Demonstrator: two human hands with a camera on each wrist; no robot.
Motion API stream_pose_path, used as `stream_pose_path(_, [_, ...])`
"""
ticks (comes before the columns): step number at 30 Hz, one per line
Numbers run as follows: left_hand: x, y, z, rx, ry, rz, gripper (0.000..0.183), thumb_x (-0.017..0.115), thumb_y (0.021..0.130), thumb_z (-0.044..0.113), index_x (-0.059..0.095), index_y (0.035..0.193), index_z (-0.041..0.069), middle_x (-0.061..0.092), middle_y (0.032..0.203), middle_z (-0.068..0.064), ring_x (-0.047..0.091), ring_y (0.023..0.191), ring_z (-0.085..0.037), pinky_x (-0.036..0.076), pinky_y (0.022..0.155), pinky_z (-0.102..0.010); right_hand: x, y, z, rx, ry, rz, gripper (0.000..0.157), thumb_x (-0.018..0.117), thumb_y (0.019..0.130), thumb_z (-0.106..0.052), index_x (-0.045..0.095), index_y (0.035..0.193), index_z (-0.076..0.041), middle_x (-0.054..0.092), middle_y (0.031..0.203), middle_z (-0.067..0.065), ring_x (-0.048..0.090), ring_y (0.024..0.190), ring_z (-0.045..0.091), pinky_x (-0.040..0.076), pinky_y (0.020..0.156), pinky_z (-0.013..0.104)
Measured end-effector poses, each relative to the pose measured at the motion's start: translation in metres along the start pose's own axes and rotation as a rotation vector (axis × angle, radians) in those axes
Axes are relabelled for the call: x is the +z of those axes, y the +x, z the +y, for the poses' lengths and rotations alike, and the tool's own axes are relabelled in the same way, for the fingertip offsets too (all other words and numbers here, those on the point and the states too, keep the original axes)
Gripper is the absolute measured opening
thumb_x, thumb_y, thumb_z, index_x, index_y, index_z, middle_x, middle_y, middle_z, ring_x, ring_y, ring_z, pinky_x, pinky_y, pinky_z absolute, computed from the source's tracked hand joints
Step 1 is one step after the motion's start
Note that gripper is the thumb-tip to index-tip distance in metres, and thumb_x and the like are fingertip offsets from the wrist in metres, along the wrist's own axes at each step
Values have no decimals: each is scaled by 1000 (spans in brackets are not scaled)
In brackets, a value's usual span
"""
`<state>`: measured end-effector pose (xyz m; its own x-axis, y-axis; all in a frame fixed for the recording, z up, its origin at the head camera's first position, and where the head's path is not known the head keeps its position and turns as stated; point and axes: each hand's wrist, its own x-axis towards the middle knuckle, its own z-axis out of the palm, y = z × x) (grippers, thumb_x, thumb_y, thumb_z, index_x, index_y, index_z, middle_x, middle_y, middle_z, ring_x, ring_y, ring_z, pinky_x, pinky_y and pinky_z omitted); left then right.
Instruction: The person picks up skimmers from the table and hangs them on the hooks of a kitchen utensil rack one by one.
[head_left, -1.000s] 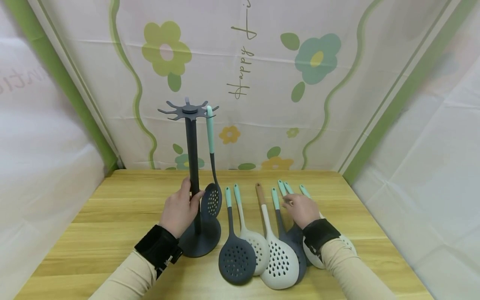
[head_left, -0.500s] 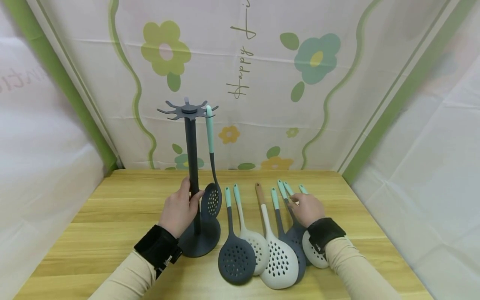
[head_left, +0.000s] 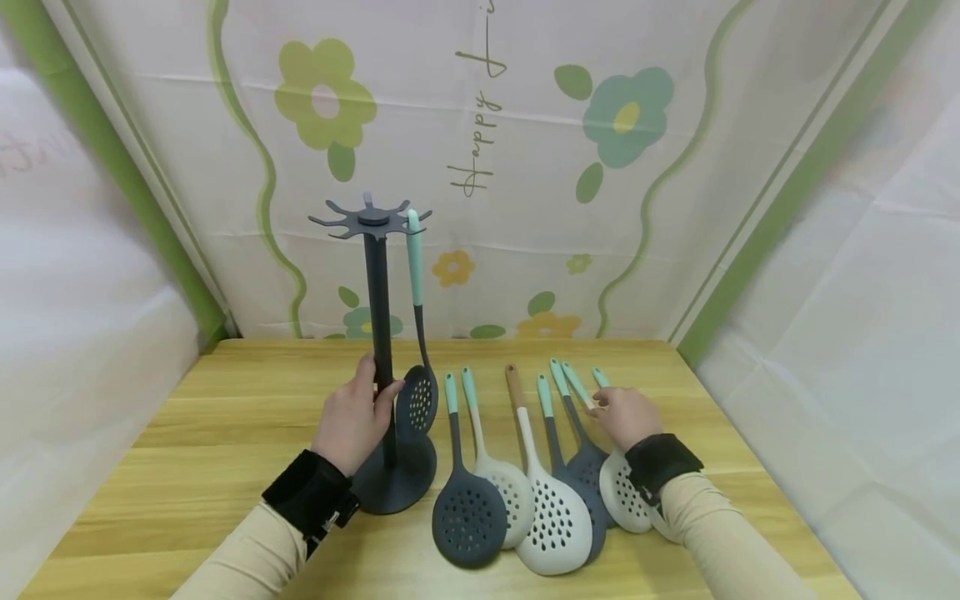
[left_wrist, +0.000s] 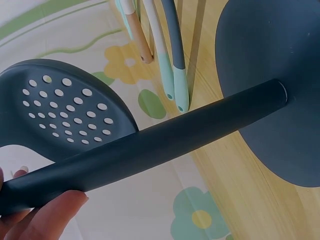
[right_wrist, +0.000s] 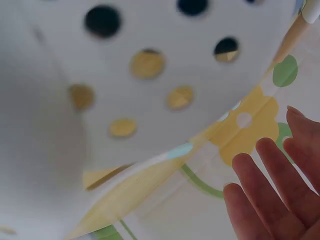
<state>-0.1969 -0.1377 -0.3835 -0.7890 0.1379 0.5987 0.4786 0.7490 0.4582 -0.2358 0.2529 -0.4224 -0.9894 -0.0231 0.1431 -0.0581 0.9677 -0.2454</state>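
My left hand [head_left: 348, 425] grips the upright pole [left_wrist: 165, 142] of a dark utensil stand with a round base [head_left: 397, 487] and radiating hooks. From one hook hangs a dark skimmer with a mint handle [head_left: 416, 267]; its perforated head [left_wrist: 70, 105] is right beside the pole. My right hand [head_left: 628, 414] is over the rightmost utensils, fingertips close to a mint-and-white handle [head_left: 576, 383]. In the right wrist view its fingers [right_wrist: 267, 200] are extended with nothing between them. A white perforated skimmer head [head_left: 624, 493] shows by the right wrist, with another pale head [head_left: 663, 525] partly hidden.
Left of the right hand lie a dark slotted turner [head_left: 470, 521], a pale skimmer [head_left: 504, 479], a large white perforated turner with a brown-ended handle [head_left: 555, 525], and dark ones [head_left: 587, 467] overlapping it. Flowered cloth [head_left: 480, 167] walls enclose the wooden table [head_left: 187, 467].
My right hand has moved rightward across the mint handles, uncovering more of the dark utensil and the white skimmer. The left hand keeps its hold on the stand. The head view has shifted slightly.
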Motion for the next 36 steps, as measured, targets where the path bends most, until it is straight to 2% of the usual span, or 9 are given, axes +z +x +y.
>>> stream_pose_path(5, [0,0,0,5,5,6,34,66,95,8,45,119,-2,59,71,-10,48,48,-11,39,43,-24,-3,-1,7,18,-1,-19,27,71,89,-17,72,111,-2,75,105,15,71,94,37,57,70,46])
stream_pose_path(12, [-1,0,1,-5,1,-1,32,65,96,8,45,118,-1,59,72,-10,49,49,-12,39,44,-24,-4,0,20,34,-14,-28,27,69,91,-18,71,111,0,74,102,17,71,89,35,56,63,42])
stream_pose_path(21, [-2,0,3,-8,-1,0,31,66,95,8,46,117,-1,61,74,-12,53,50,-15,42,45,-25,-6,-2,36,69,-55,-82,28,72,88,-16,71,109,4,73,101,21,70,89,38,56,69,49])
stream_pose_path(30, [-2,1,1,-6,1,-5,32,66,95,8,46,117,-2,60,72,-11,52,49,-14,41,44,-24,-7,-2,47,88,-58,-114,29,72,87,-17,70,105,6,72,99,23,68,82,34,53,67,46])
stream_pose_path(36, [-1,1,2,-8,1,-2,34,66,95,7,46,120,-2,60,72,-11,49,49,-12,40,44,-25,-5,-5,55,115,-61,-147,33,74,85,-18,69,107,6,71,103,25,67,87,37,54,71,48])
